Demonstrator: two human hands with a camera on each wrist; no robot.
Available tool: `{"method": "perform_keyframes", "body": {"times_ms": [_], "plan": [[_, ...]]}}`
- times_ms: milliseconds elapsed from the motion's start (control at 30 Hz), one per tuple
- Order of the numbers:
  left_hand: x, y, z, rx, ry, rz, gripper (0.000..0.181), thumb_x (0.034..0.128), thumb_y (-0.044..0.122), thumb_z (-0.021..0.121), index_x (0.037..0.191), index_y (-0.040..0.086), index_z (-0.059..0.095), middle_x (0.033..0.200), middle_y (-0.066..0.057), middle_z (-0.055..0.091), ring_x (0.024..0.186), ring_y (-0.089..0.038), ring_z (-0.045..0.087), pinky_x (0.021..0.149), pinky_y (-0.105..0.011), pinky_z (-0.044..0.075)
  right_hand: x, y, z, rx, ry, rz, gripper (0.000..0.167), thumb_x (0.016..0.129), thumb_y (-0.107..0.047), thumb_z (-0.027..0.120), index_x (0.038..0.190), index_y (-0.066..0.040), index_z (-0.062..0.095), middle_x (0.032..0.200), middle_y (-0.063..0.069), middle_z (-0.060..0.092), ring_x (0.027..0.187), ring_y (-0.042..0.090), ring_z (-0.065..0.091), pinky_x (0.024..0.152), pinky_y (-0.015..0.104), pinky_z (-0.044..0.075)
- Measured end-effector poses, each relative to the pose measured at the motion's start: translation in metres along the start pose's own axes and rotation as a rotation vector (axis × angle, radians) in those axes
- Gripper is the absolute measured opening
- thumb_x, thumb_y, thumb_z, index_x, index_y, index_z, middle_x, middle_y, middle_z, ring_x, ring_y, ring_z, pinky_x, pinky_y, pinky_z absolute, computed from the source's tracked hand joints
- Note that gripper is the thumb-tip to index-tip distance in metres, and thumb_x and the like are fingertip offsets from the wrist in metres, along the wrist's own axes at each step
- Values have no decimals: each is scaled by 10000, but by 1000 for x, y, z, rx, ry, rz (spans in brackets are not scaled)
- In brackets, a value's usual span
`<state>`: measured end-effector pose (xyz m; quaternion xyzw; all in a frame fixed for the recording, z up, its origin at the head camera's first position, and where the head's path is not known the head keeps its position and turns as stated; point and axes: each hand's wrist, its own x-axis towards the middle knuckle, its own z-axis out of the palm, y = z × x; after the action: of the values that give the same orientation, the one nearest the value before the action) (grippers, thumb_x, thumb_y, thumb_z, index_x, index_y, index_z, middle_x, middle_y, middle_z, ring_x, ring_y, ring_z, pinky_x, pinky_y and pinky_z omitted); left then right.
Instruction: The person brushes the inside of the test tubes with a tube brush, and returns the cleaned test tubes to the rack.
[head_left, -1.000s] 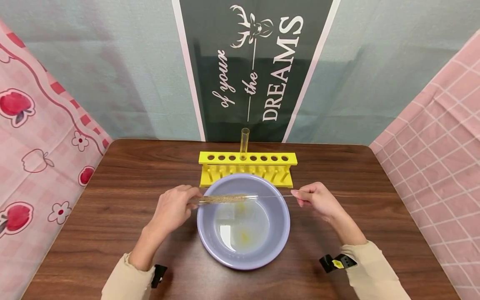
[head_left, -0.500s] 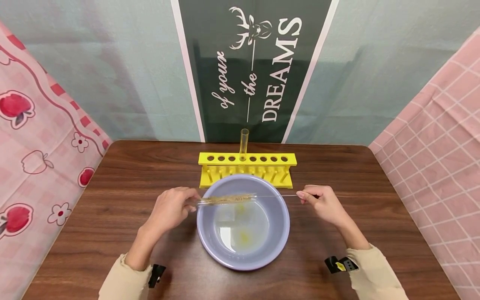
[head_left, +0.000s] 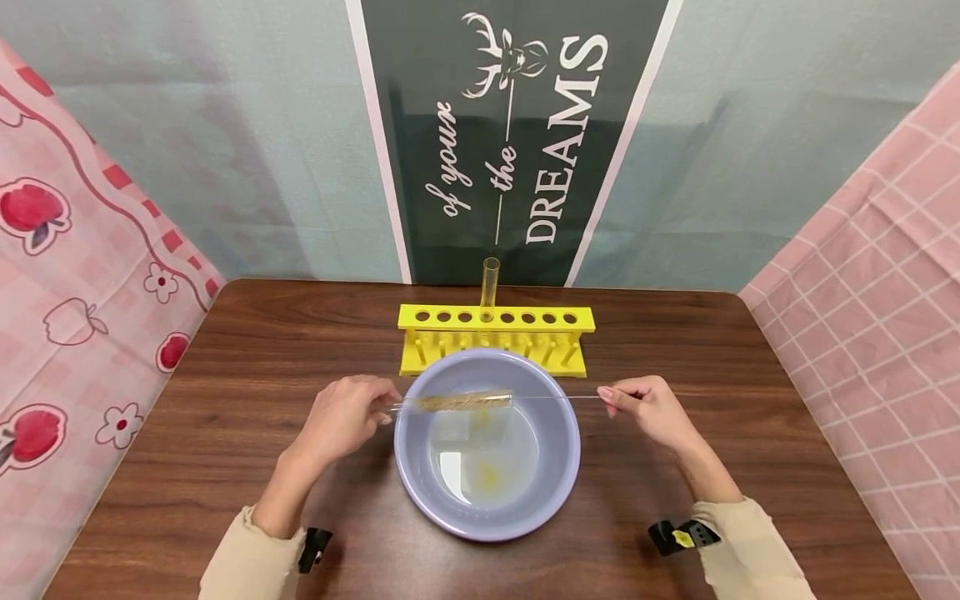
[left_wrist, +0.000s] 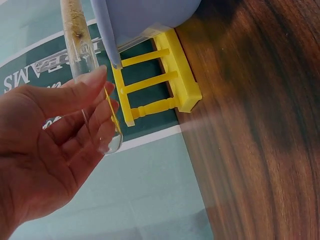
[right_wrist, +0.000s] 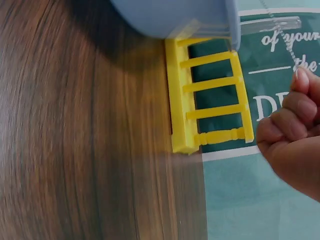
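- The left hand (head_left: 341,421) was pinching a clear test tube (left_wrist: 85,57) near its rounded end, thumb against fingers.
- I saw the right hand (head_left: 652,408) pinch the wire stem (head_left: 585,397) of a brush (head_left: 461,402), its other fingers curled in.
- The bristles sat inside the tube, nearly level above the lilac basin (head_left: 487,534).
- Behind it, a yellow rack (head_left: 450,326) held another tube (head_left: 490,282) upright.

Holds both forearms (head_left: 285,493) forward and angled inward; grips with the left hand (head_left: 343,418); pinches with the right hand (head_left: 651,410).
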<state>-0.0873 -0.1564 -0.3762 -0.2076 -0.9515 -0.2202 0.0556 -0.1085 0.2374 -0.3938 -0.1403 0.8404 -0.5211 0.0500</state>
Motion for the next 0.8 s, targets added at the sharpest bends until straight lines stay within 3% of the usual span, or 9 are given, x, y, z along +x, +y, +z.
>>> {"method": "perform_keyframes", "body": {"times_ms": [67, 167, 300, 533, 667, 733, 800], "plan": [[-1, 0, 0, 20, 14, -8, 261, 627, -40, 741, 783, 152, 659, 760, 29, 640, 685, -152, 599, 577, -364, 458, 0, 1, -1, 115, -29, 84, 305, 874, -30, 564, 583, 62, 543, 560, -2, 522, 653, 40, 516, 608, 210, 414], [-2, 0, 1, 41, 31, -10, 264, 625, -51, 734, 789, 143, 661, 762, 28, 635, 700, -168, 602, 577, -365, 459, 0, 1, -3, 299, -71, 168, 336, 881, -8, 529, 551, 49, 521, 534, -13, 486, 567, 27, 472, 492, 215, 341], [-5, 0, 3, 64, 60, 1, 266, 621, -57, 732, 797, 131, 666, 749, 31, 621, 707, -183, 604, 570, -365, 460, 0, 0, -4, 485, -113, 243, 391, 896, 9, 484, 515, -66, 520, 490, -42, 399, 447, 105, 180, 458, 319, 127], [-6, 2, 4, 96, 96, 1, 290, 602, -79, 710, 791, 135, 662, 733, 29, 610, 704, -197, 602, 546, -366, 458, 1, -3, -8, 710, -175, 330, 418, 907, 57, 395, 527, -76, 508, 483, -27, 266, 453, 154, 127, 487, 305, 130], [-6, 3, 3, 97, 93, -6, 290, 604, -74, 711, 793, 141, 662, 739, 32, 612, 712, -196, 603, 553, -369, 459, 0, -3, -10, 737, -180, 321, 419, 908, 61, 389, 527, -74, 499, 488, -25, 267, 449, 148, 122, 484, 305, 120], [-6, 2, 3, 93, 87, -7, 284, 608, -67, 713, 797, 139, 663, 740, 32, 611, 712, -195, 602, 557, -371, 458, 0, -3, -10, 664, -158, 297, 405, 908, 47, 414, 533, -69, 516, 486, -35, 322, 442, 122, 155, 478, 302, 125], [-6, 1, 2, 84, 81, -9, 276, 612, -58, 721, 799, 136, 665, 736, 32, 608, 706, -195, 601, 559, -376, 458, -2, -3, -11, 521, -129, 258, 377, 906, 23, 454, 542, -43, 529, 516, -40, 424, 467, 50, 331, 456, 248, 217]]}}
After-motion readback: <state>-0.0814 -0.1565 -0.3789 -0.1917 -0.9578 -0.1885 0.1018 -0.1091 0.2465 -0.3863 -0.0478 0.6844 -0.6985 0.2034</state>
